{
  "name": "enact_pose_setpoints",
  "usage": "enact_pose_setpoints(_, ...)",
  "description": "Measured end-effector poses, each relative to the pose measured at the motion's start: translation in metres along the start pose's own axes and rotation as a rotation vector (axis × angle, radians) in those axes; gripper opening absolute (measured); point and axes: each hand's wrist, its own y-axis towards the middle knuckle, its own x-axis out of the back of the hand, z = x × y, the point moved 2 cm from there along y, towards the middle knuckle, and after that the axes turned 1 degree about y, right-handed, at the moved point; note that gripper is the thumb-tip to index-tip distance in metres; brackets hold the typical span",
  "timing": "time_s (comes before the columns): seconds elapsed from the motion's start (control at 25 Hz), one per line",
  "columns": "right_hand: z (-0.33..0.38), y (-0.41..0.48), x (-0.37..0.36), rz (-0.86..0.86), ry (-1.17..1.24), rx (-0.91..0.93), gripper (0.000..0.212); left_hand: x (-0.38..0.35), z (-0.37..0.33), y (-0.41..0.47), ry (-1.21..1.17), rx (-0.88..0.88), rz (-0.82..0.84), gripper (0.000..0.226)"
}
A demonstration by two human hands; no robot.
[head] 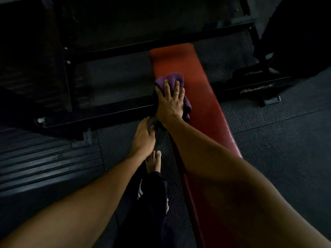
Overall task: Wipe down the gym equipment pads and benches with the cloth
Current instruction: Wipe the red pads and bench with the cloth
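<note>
Head view, the only one supplied. We find the red bench (206,113) running from the upper middle toward the lower right over a dark studded floor (268,131). The purple cloth (172,80) lies bunched on the bench's upper half, close to its left edge. The right hand (170,100) lies on it with fingers straight and spread, pressing down and not clutching. The left hand (143,136) is at the bench's left edge nearer the person. In this light we cannot tell whether it grips the edge or only rests there.

Risks, in our judgement:

- The cloth is wadded, not flat, so each stroke may cover only a narrow strip and leave streaks.
- Part of the cloth shows below the wrist. With nothing pinching it, a sideways stroke could drag it off the left edge.
- The arm is reaching far forward. If the pad is slick, a loaded palm could skid.
- A bare foot (154,161) stands just beside the bench and near the black frame (107,113), where a stubbed toe is likely on any shift of stance.
- The light is poor, so missed patches would be hard to spot.
</note>
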Motion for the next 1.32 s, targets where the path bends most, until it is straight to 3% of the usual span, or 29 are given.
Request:
enact_pose_setpoints(0.2,-0.013,-0.046,0.004,0.030,0.037,0.087,0.058,0.011,0.002,-0.019,0.085,-0.038,0.005,0.052)
enact_pose_setpoints(0.56,-0.022,-0.157,0.000,0.126,0.118,0.066,0.047,0.044,0.002,-0.081,0.178,-0.073,0.039,0.049)
enact_pose_setpoints(1.08,-0.069,-0.341,0.130,0.084,0.417,-0.239,0.030,0.092,-0.107,-0.227,0.471,-0.308,0.241,0.052)
enact_pose_setpoints(1.32,-0.065,-0.453,0.185,0.043,0.587,-0.509,0.035,0.093,-0.156,-0.283,0.700,-0.438,0.425,0.052)
